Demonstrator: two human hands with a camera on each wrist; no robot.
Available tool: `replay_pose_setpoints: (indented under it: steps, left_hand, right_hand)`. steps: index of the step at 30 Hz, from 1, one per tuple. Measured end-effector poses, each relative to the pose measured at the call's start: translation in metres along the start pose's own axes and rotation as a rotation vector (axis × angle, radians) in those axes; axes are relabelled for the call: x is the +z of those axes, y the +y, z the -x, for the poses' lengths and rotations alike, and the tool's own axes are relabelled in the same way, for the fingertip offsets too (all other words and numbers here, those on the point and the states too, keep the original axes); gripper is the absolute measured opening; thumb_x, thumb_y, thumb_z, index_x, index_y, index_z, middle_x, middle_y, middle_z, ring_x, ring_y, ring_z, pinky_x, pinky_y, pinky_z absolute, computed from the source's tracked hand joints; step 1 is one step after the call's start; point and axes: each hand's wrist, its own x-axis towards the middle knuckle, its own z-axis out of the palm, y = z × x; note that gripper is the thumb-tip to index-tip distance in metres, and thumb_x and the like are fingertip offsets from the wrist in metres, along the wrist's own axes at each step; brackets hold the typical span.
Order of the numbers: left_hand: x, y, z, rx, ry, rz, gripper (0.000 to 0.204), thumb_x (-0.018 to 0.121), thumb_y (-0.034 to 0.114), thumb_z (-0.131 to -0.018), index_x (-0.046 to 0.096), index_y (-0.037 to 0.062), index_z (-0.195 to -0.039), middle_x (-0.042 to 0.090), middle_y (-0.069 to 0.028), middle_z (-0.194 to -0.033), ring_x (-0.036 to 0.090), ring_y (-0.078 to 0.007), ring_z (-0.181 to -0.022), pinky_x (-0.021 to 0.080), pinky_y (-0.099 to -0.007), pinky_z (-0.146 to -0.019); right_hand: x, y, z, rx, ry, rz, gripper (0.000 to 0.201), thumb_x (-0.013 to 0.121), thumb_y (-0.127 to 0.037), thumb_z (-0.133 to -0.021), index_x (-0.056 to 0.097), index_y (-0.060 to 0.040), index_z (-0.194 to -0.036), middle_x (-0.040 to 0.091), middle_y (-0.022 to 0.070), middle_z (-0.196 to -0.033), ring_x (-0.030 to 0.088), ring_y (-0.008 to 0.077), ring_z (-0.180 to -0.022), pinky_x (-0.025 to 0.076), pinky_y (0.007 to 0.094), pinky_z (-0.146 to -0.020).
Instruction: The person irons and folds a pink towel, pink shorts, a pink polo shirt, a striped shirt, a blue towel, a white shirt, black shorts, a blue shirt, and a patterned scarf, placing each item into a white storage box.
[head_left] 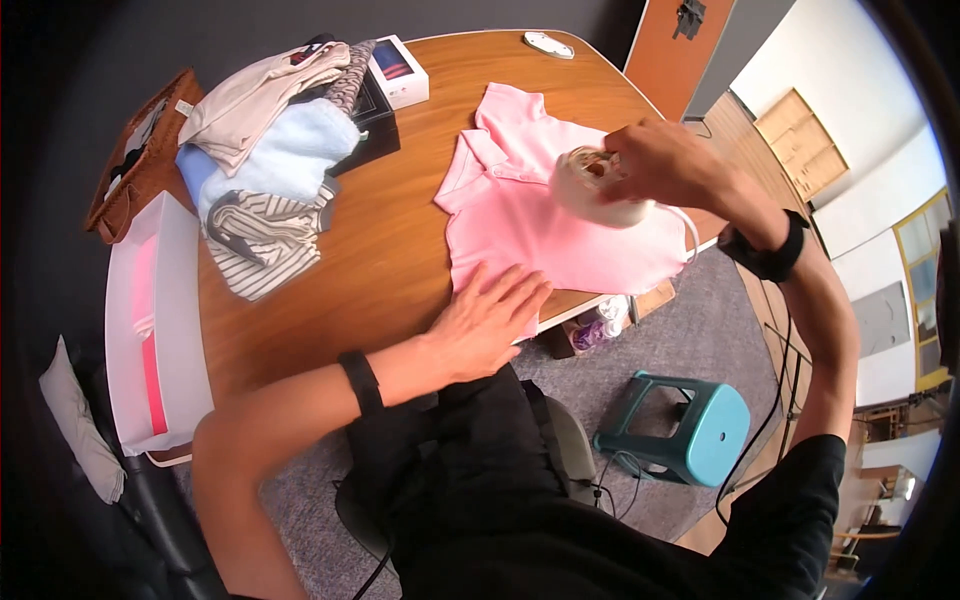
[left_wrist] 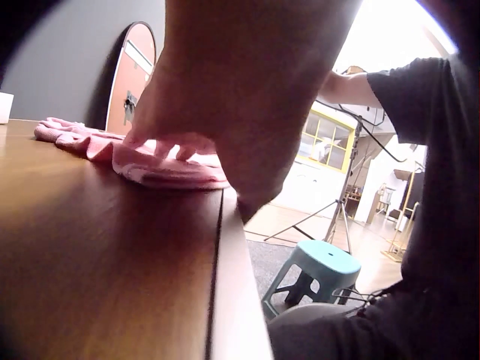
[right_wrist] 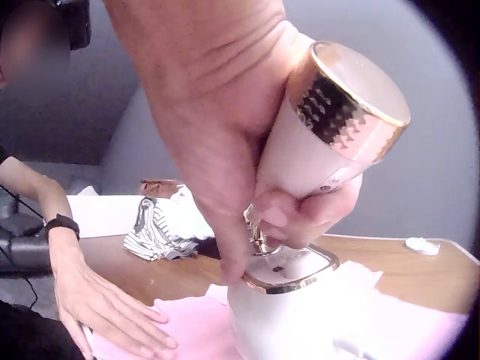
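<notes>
A pink short-sleeved polo shirt [head_left: 535, 225] lies spread on the wooden table, with its collar and buttons toward the back left. My right hand [head_left: 665, 165] grips a white handheld garment steamer [right_wrist: 281, 315] with gold trim, its fingers curled round the handle. In the head view the steamer overlaps the right part of the shirt. Flat on the shirt's near edge rests my left hand [head_left: 490, 320], fingers spread, close to the table's front edge. From the left wrist view, the shirt's fabric [left_wrist: 161, 169] bunches in low folds under those fingers.
Folded clothes [head_left: 270, 150] are piled at the table's left, beside a black box [head_left: 375, 135] and a white box [head_left: 402, 75]. A white bin [head_left: 180, 330] and a brown basket [head_left: 150, 150] stand farther left. A teal stool [head_left: 715, 435] is on the floor. The steamer's cord [head_left: 692, 235] trails rightward.
</notes>
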Motion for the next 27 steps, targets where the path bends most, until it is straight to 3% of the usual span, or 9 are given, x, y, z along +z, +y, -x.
replay_pose_setpoints:
  steps: [2,7,10,14,18,19,25,27]
  left_hand:
    - [0.006,0.015,0.000,-0.085,0.127,-0.042,0.097,0.078,0.036,-0.085,0.029,-0.0013,-0.160,0.023,-0.0204,-0.169,0.018,-0.0376,-0.158,0.016,-0.0619,-0.125]
    - [0.029,0.024,0.008,-0.220,0.110,-0.244,0.095,0.076,0.031,-0.085,0.029,-0.0029,-0.160,0.023,-0.0223,-0.169,0.016,-0.0406,-0.158,0.014,-0.0665,-0.123]
    - [0.023,0.028,0.010,-0.249,0.006,-0.202,0.093,0.074,0.025,-0.085,0.028,-0.0032,-0.161,0.021,-0.0230,-0.169,0.014,-0.0406,-0.159,0.013,-0.0679,-0.123]
    - [0.013,0.023,0.014,-0.219,-0.062,-0.128,0.091,0.072,0.022,-0.086,0.027,-0.0036,-0.161,0.017,-0.0242,-0.170,0.010,-0.0413,-0.159,0.012,-0.0694,-0.122]
    - [0.009,0.013,0.024,-0.178,-0.073,-0.094,0.092,0.074,0.027,-0.087,0.027,-0.0038,-0.161,0.014,-0.0248,-0.171,0.008,-0.0423,-0.159,0.010,-0.0687,-0.123]
    - [0.008,0.011,0.027,-0.171,-0.075,-0.075,0.093,0.074,0.029,-0.088,0.027,-0.0038,-0.161,0.014,-0.0250,-0.171,0.007,-0.0426,-0.159,0.010,-0.0682,-0.123]
    - [-0.003,-0.003,0.041,-0.107,-0.105,-0.061,0.098,0.067,0.052,-0.092,0.024,-0.0026,-0.162,0.015,-0.0251,-0.171,0.007,-0.0422,-0.159,0.010,-0.0607,-0.126]
    - [-0.009,-0.014,0.048,-0.060,-0.112,-0.073,0.099,0.063,0.060,-0.093,0.025,-0.0003,-0.162,0.017,-0.0239,-0.170,0.009,-0.0408,-0.160,0.010,-0.0570,-0.128]
  right_hand:
    - [0.010,-0.021,-0.014,-0.037,-0.057,-0.010,0.053,0.083,-0.049,-0.080,0.075,-0.0034,-0.106,0.074,0.0193,-0.089,0.072,0.0370,-0.087,0.056,0.0476,-0.080]
    - [0.052,-0.037,-0.033,-0.107,-0.073,-0.080,0.055,0.081,-0.054,-0.081,0.073,-0.0056,-0.106,0.074,0.0174,-0.088,0.071,0.0377,-0.088,0.055,0.0477,-0.080]
    - [0.056,-0.019,-0.030,0.013,-0.078,-0.123,0.056,0.080,-0.054,-0.079,0.075,-0.0067,-0.110,0.075,0.0191,-0.098,0.073,0.0368,-0.096,0.056,0.0461,-0.086]
    - [0.066,0.024,-0.033,0.155,-0.050,-0.111,0.059,0.080,-0.057,-0.078,0.076,-0.0073,-0.109,0.076,0.0182,-0.093,0.074,0.0349,-0.092,0.057,0.0461,-0.085]
    - [0.072,0.060,-0.029,0.345,-0.012,-0.268,0.054,0.082,-0.052,-0.079,0.076,-0.0035,-0.101,0.073,0.0132,-0.077,0.072,0.0262,-0.065,0.057,0.0389,-0.058]
    - [0.080,0.078,-0.029,0.289,-0.006,-0.327,0.049,0.082,-0.045,-0.084,0.069,0.0022,-0.089,0.063,0.0099,-0.062,0.059,0.0178,-0.045,0.047,0.0340,-0.041]
    - [0.077,0.119,-0.016,0.476,-0.028,-0.336,0.046,0.085,-0.041,-0.080,0.071,0.0031,-0.079,0.060,0.0112,-0.053,0.060,0.0211,-0.042,0.046,0.0351,-0.040]
    - [0.072,0.126,-0.011,0.458,-0.047,-0.296,0.042,0.085,-0.036,-0.080,0.070,0.0030,-0.085,0.061,0.0101,-0.058,0.058,0.0185,-0.043,0.044,0.0337,-0.039]
